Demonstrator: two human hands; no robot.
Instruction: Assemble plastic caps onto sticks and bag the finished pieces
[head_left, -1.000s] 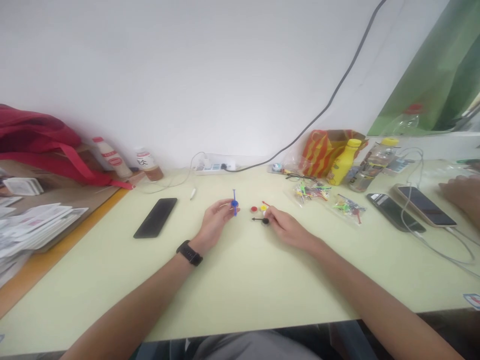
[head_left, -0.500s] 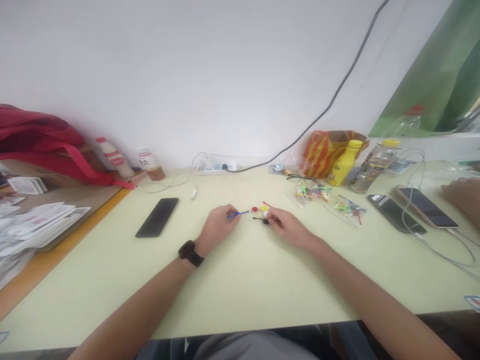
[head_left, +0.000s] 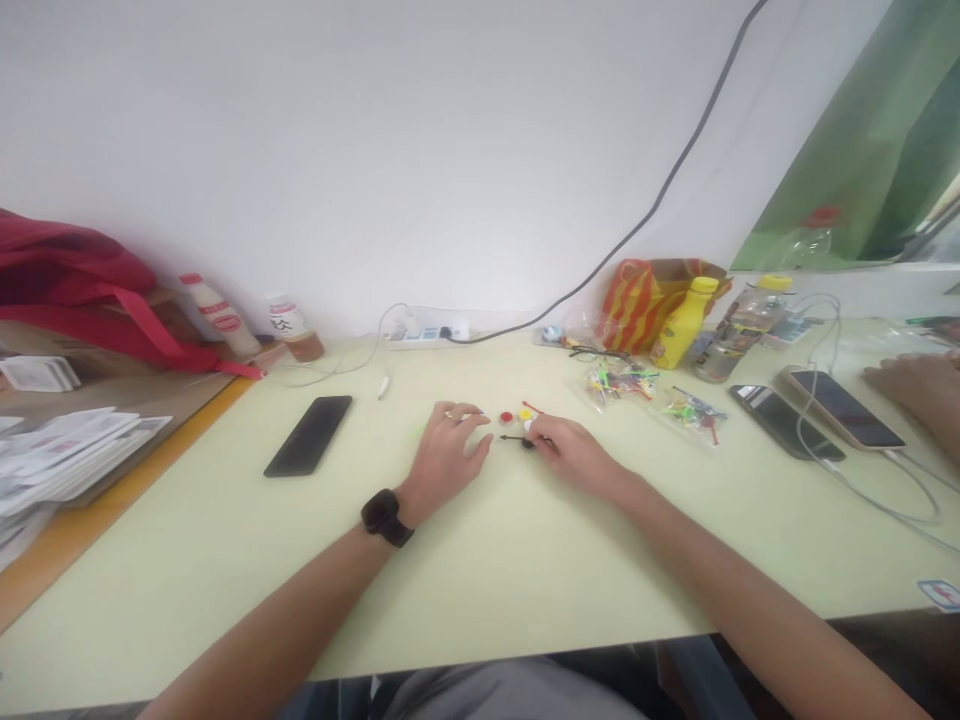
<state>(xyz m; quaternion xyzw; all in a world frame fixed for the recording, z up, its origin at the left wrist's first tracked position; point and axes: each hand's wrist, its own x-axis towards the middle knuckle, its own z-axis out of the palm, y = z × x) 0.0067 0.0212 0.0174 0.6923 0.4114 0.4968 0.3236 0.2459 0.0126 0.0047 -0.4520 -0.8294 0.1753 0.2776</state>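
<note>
My left hand [head_left: 450,448], with a black watch [head_left: 387,517] on its wrist, has its thumb and fingers apart over the table. A bit of blue [head_left: 459,421] shows behind its fingers, and the rest is hidden. My right hand [head_left: 568,450] is closed, fingertips down among small plastic pieces. A black arrow-shaped piece [head_left: 513,437] points left from under these fingertips. Close by are a white round piece [head_left: 528,427] and a dark piece [head_left: 528,443], both partly covered. A red disc [head_left: 506,418], a yellow piece [head_left: 525,414] and a red stick piece [head_left: 533,407] lie just beyond.
Clear bags of colourful pieces [head_left: 619,384] lie right of centre, near a yellow bottle [head_left: 681,325]. Phones [head_left: 787,422] with cables lie at right, beside another person's hand [head_left: 916,390]. A black phone [head_left: 309,436] and stacked papers [head_left: 75,460] are at left.
My left hand has opened its fingers, and the blue stick piece it held is now mostly hidden behind them. My right hand stays closed at nearly the same place.
</note>
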